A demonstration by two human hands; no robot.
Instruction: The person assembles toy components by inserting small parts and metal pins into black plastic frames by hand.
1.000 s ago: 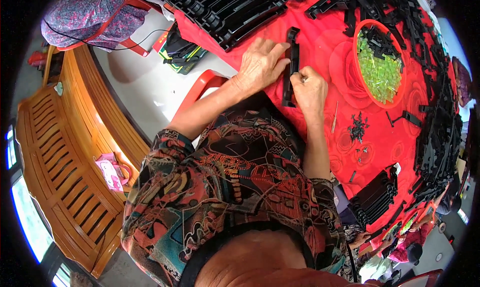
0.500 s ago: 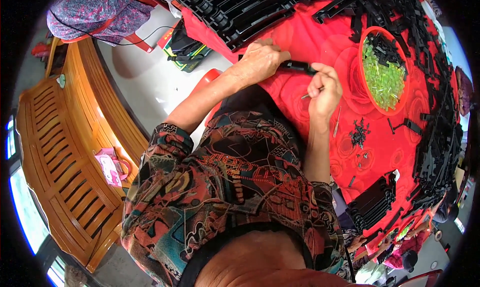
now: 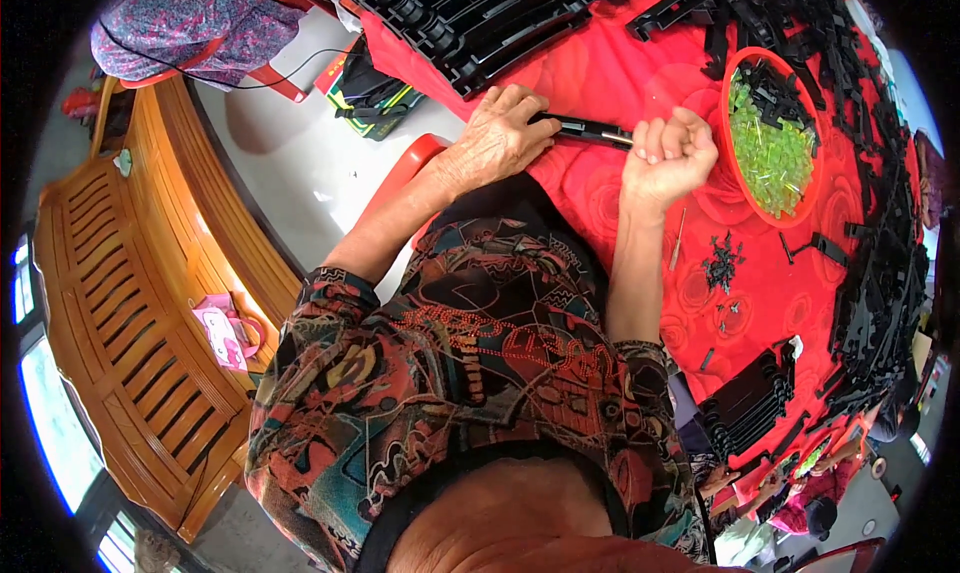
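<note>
Red-clothed tabletop (image 3: 640,203), parts everywhere. Black plastic strip (image 3: 585,128) lies flat near the front edge, between my hands. Left hand (image 3: 500,133) pins its near end, fingers pressed down on it; right hand (image 3: 668,153) curled shut at the other end. Best keep strip flat, steady. Red bowl (image 3: 738,195) of green pieces just right.

Open red cloth on the worktop (image 3: 640,63) lies between the stack of long black parts (image 3: 470,18) at the far left and the red bowl (image 3: 735,188) of green bits at the right — a clear lane beyond both hands. Nearer, bare cloth runs beside the right forearm, broken by a thin metal tool (image 3: 677,239) and a scatter of small black pieces (image 3: 720,263). Black parts (image 3: 880,293) crowd the right edge — little room there.
</note>
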